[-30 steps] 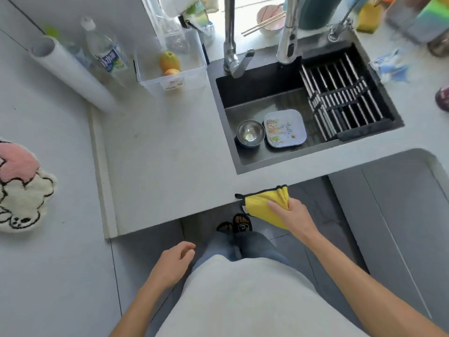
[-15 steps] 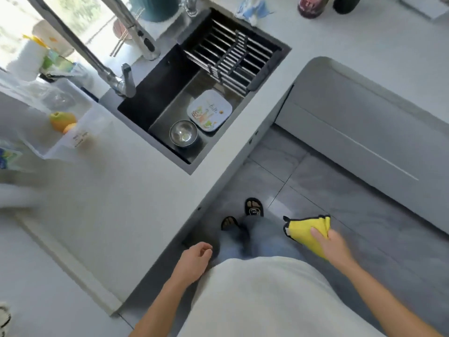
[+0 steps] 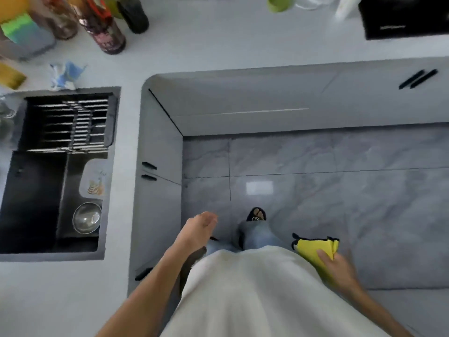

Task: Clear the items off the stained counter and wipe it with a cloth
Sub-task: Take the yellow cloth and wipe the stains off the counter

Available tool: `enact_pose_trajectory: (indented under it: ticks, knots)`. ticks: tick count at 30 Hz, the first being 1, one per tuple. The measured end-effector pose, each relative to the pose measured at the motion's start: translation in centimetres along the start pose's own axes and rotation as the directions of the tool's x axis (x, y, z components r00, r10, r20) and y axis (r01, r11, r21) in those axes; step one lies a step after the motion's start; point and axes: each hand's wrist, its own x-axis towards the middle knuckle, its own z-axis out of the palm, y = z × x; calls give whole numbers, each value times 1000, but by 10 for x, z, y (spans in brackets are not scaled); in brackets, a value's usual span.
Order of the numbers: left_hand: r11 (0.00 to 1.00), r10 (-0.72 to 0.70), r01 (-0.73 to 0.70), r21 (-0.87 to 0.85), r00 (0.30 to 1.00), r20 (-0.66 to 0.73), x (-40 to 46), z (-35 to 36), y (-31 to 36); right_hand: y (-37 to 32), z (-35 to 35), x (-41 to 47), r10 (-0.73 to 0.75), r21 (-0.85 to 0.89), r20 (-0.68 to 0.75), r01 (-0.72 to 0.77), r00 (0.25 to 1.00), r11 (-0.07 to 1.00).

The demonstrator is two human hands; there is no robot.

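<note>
A folded yellow cloth [image 3: 314,249] with a black trim hangs low at my right side over the grey floor, and my right hand [image 3: 339,268] grips it. My left hand [image 3: 198,231] hangs loose in front of the cabinet, fingers slightly curled, holding nothing. The white counter [image 3: 218,47] runs along the top and down the left side of the view. On its far left corner stand several dark bottles [image 3: 107,30], a green and grey box [image 3: 21,36] and a crumpled blue and white wrapper [image 3: 64,74].
A black sink [image 3: 31,203] at the left holds a drying rack [image 3: 73,122], a printed plate [image 3: 96,182] and a steel bowl [image 3: 87,217]. A green cup [image 3: 280,3] and a black appliance [image 3: 403,18] sit on the far counter. Grey floor tiles [image 3: 340,190] lie ahead.
The view has swung to the right, so the sink now lies at the left and the far counter at the top. My right hand has carried the cloth away from the counter edge, down to my side.
</note>
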Motion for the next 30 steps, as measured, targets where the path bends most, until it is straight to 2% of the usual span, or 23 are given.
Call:
enact_pose_trajectory:
  ticks: [2, 8, 11, 14, 17, 22, 26, 30]
  knots:
    - [996, 28, -30, 82, 999, 31, 21, -3, 27, 9, -10, 13, 40, 99, -21, -38, 999, 994]
    - [956, -50, 23, 294, 995, 84, 65, -15, 74, -3, -45, 48, 75, 310, -82, -46, 994, 950]
    - [895, -88, -2, 445, 979, 182, 83, -24, 89, -21, -68, 65, 111, 394, -115, -57, 987, 917]
    - [870, -154, 25, 492, 962, 224, 107, -37, 106, -38, -95, 79, 139, 481, -171, -40, 975, 876]
    - [854, -161, 19, 519, 960, 229, 137, -50, 136, -50, -119, 95, 190, 571, -208, -38, 960, 820]
    - [787, -105, -76, 613, 962, 254, 207, -59, 224, -55, -144, 116, 325, 693, -176, -118, 929, 711]
    - [756, -10, -211, 620, 943, 333, 263, -41, 319, -43, -146, 120, 430, 712, -130, -217, 894, 668]
    - [702, 98, -394, 593, 879, 467, 296, 4, 425, -24, -129, 111, 530, 687, -82, -337, 844, 644]
